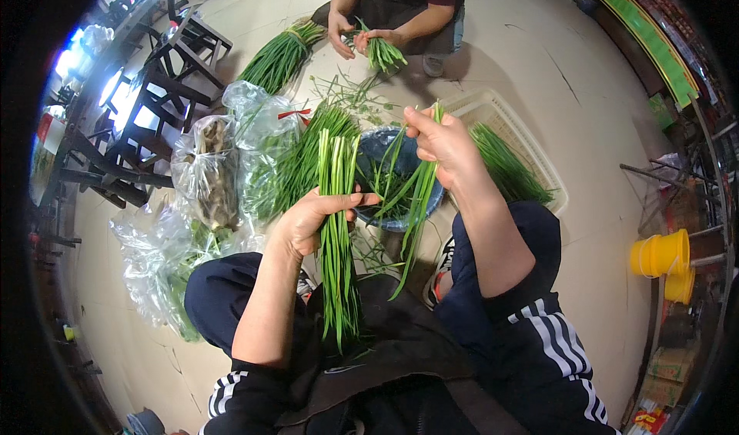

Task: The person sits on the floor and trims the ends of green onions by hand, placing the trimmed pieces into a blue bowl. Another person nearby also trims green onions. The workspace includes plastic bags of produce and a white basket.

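My left hand [323, 215] is closed around a bundle of green garlic chives [339, 250], pale stem ends up and leaf tips hanging over my lap. My right hand [441, 146] pinches a few loose chive stalks [424, 189], their leaves drooping. Behind and between my hands stands a blue lined basin [430, 201] with loose green scraps in it. A heap of chives [306, 163] lies left of the basin. To the right, a cream plastic basket [534, 158] holds more chives [505, 161].
Clear plastic bags of greens [260, 140] and a bag of brownish produce [213, 169] stand at the left, near dark stools [167, 100]. A person [392, 2] squats opposite, holding chives beside a tied bundle [280, 57]. Scraps litter the floor. Yellow buckets [661, 254] are at the right.
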Motion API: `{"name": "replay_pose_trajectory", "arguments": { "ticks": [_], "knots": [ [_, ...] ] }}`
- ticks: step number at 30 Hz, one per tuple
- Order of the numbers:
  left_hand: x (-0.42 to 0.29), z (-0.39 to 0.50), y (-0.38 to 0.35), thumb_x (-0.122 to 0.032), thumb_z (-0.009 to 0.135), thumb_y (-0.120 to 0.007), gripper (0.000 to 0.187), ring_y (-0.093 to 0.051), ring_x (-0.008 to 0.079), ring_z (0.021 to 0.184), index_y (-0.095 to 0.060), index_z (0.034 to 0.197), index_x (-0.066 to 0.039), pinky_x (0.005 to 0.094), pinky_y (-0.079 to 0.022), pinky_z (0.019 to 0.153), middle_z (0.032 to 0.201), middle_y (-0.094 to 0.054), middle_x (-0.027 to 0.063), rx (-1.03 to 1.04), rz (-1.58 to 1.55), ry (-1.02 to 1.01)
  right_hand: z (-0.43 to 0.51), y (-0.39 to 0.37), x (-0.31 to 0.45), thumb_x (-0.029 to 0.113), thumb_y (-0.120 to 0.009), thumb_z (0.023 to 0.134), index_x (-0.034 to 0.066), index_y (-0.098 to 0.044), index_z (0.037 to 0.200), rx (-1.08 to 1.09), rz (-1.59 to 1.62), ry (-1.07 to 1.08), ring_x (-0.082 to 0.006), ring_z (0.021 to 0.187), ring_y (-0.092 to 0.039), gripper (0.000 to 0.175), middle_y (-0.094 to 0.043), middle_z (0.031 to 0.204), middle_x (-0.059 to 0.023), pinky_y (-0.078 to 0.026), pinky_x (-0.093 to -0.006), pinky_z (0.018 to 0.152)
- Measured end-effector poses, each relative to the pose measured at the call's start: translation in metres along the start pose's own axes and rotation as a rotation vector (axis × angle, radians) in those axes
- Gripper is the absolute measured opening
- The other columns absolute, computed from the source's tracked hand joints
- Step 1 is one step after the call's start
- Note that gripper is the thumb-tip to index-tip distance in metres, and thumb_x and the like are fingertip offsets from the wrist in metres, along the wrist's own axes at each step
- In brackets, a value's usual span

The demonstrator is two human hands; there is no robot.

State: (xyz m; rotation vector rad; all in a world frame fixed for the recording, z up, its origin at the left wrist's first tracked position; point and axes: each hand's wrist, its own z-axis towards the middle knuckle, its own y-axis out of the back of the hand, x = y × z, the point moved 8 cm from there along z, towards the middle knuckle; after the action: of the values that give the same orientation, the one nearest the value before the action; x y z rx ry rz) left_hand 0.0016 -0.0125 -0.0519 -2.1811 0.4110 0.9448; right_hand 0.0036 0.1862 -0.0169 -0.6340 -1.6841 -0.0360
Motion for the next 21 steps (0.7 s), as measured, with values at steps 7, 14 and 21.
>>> {"name": "replay_pose_trajectory", "arguments": {
  "ticks": [7,14,21],
  "knots": [
    [-0.002,0.007,-0.006,-0.008,0.085,-0.065,0.017,-0.054,0.0063,0.061,-0.059,0.1,-0.004,0.0201,-0.047,0.057,0.1,-0.068,0.0121,-0.033,0.018,-0.022,-0.001,-0.003,-0.001,0.022,-0.067,0.087,0.008,-0.052,0.078,-0.009,-0.027,0.008,-0.0014,0.045,-0.031,0.022,-0.052,0.068,0.0004,-0.024,-0.0191,0.04],
    [0.003,0.007,-0.003,-0.007,0.077,-0.071,0.024,-0.054,0.0076,0.057,-0.06,0.097,-0.006,0.0233,-0.046,0.055,0.08,-0.065,0.0031,-0.132,-0.003,-0.001,-0.011,-0.007,0.007,0.022,-0.065,0.088,0.0066,-0.054,0.078,-0.002,-0.086,0.062,-0.0011,0.046,-0.031,0.022,-0.049,0.065,0.0026,-0.023,-0.0196,0.042],
    [0.007,0.014,0.007,0.0,0.076,-0.064,0.021,-0.056,0.0084,0.056,-0.055,0.095,-0.004,0.0251,-0.047,0.057,0.081,-0.066,0.0079,-0.153,-0.265,0.062,-0.021,-0.025,0.032,0.02,-0.063,0.09,0.0079,-0.055,0.079,0.03,-0.241,0.399,-0.0003,0.051,-0.032,0.018,-0.05,0.068,0.0041,-0.024,-0.0189,0.044]
  ]
}}
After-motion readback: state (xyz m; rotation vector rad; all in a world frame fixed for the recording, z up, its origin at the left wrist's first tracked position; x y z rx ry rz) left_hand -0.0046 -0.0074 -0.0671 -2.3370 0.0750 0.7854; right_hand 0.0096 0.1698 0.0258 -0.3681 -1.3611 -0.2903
